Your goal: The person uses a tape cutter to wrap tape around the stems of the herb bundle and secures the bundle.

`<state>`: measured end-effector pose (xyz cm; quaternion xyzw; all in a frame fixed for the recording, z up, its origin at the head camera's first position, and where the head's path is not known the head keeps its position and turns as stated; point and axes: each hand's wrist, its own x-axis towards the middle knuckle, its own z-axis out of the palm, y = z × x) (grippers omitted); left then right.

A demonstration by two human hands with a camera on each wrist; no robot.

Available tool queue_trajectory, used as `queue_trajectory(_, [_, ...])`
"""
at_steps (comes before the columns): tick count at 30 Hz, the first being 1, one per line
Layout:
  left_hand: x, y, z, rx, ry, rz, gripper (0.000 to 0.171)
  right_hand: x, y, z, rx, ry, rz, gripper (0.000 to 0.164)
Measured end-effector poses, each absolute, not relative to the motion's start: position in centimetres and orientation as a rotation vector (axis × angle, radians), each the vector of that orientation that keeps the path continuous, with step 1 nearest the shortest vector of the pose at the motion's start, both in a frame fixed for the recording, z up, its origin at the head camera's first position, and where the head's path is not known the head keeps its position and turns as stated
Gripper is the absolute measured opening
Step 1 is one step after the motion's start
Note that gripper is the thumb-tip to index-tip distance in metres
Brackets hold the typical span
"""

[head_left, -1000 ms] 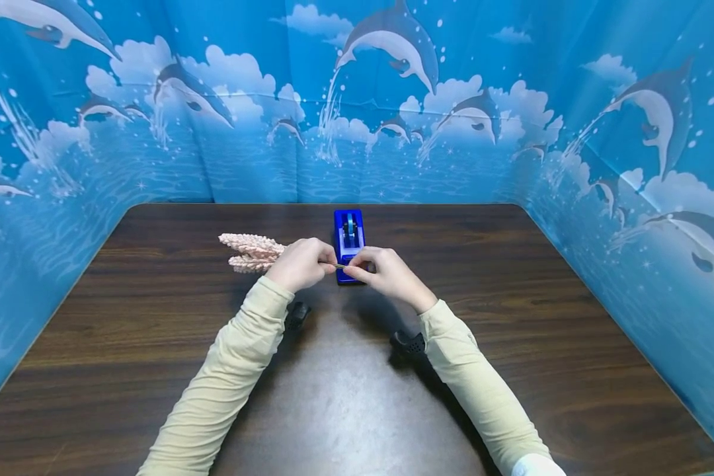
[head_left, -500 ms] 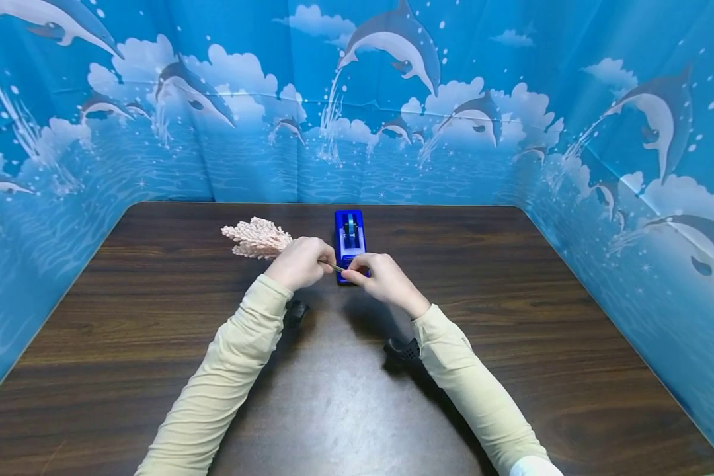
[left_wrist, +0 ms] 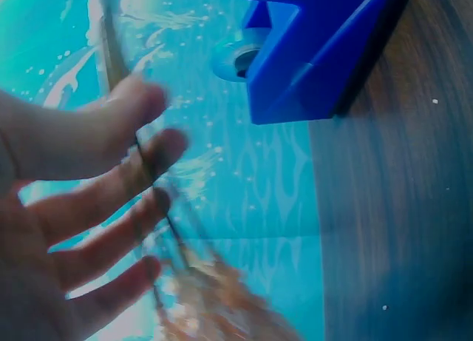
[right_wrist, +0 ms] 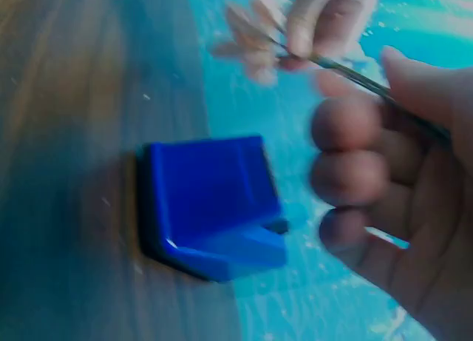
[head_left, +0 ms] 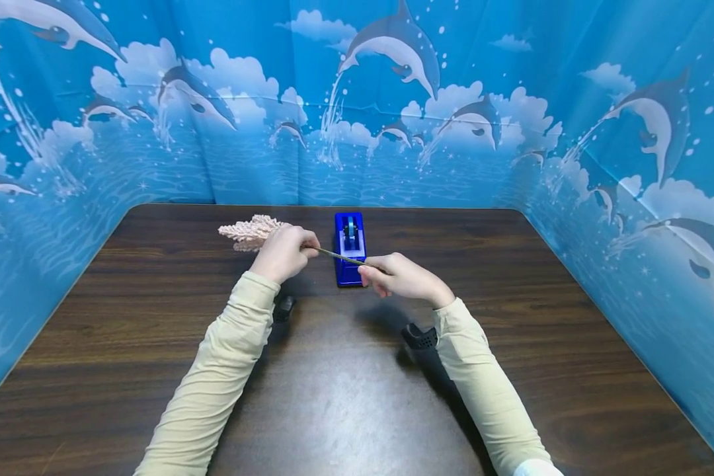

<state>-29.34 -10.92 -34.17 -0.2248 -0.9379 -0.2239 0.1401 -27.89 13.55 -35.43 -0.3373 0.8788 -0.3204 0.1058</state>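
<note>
Pale pink artificial flower sprays (head_left: 246, 233) point left over the far part of the table. My left hand (head_left: 287, 252) pinches their thin stems (head_left: 339, 256) just behind the blossoms, between thumb and fingertips. The stems stretch right and slightly down to my right hand (head_left: 406, 276), which grips their lower end; its fingers curl around them in the right wrist view. Beneath the stems stands a blue tape dispenser (head_left: 350, 274) with a roll of tape (head_left: 350, 231) in it. Both wrist views are blurred, with the blossoms (left_wrist: 222, 300) hanging below the left fingers.
The dark wooden table (head_left: 125, 344) carries the dispenser near its far edge. A blue curtain (head_left: 238, 165) printed with dolphins surrounds the far and side edges. Black wrist cameras (head_left: 419, 336) sit under both sleeves.
The hands have drawn apart, left hand leftward and right hand rightward, exposing a longer stretch of stem between them. The blossoms shifted upward and slightly changed angle. The dispenser stays put.
</note>
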Motion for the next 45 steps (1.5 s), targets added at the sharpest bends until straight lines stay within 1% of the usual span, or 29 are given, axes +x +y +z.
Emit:
queue_trajectory(2, [-29.3, -10.9, -34.3, -0.556, -2.651, -0.705, 0.012, -27.8, 13.0, -35.7, -1.0, 2.605, -0.998, 0.037])
queue_trajectory(4, [-29.4, -10.8, -34.5, -0.452, -2.584, -0.762, 0.023, -27.7, 12.4, -35.9, -0.982, 2.634, -1.065, 0.04])
queue_trajectory(7, [-29.5, -10.8, -34.7, -0.3, -2.51, -0.834, 0.04, -27.3, 11.6, -36.2, -0.937, 2.652, -1.184, 0.04])
queue_trajectory(8, [-29.5, -10.8, -34.7, -0.26, -2.499, -0.848, 0.043, -27.2, 11.3, -36.3, -0.92, 2.652, -1.222, 0.04])
queue_trajectory(10, [-29.6, -10.9, -34.7, -0.194, -2.511, -0.886, 0.042, -27.0, 10.8, -36.4, -0.887, 2.64, -1.296, 0.039])
queue_trajectory(14, [-30.0, -11.1, -34.7, -0.16, -2.575, -1.058, 0.028, -26.5, 9.5, -36.7, -0.849, 2.647, -1.368, 0.039])
queue_trajectory(15, [-30.2, -11.2, -34.7, -0.168, -2.589, -1.145, 0.027, -26.4, 9.1, -36.9, -0.836, 2.65, -1.376, 0.039])
queue_trajectory(19, [-30.8, -11.6, -34.5, -0.224, -2.544, -1.662, 0.037, -26.2, 7.4, -37.5, -0.808, 2.709, -1.275, 0.037])
queue_trajectory(21, [-30.9, -11.9, -34.4, -0.213, -2.481, -1.928, 0.038, -26.0, 6.4, -37.8, -0.817, 2.775, -1.159, 0.035])
queue_trajectory(24, [-31.1, -12.4, -34.1, -0.189, -2.429, -2.138, 0.041, -25.9, 4.9, -37.9, -0.848, 2.878, -0.985, 0.034])
queue_trajectory(28, [-31.0, -13.1, -33.9, -0.202, -2.511, -2.094, 0.046, -25.7, 3.0, -37.9, -0.862, 2.932, -0.88, 0.035])
queue_trajectory(34, [-31.2, -13.9, -34.3, -0.2, -2.692, -1.834, 0.042, -25.7, 1.1, -38.2, -0.841, 2.916, -0.772, 0.04])
queue_trajectory(45, [-32.1, -13.9, -36.2, -0.153, -2.847, -1.749, 0.041, -26.1, 0.3, -39.2, -0.754, 2.874, -0.556, 0.039])
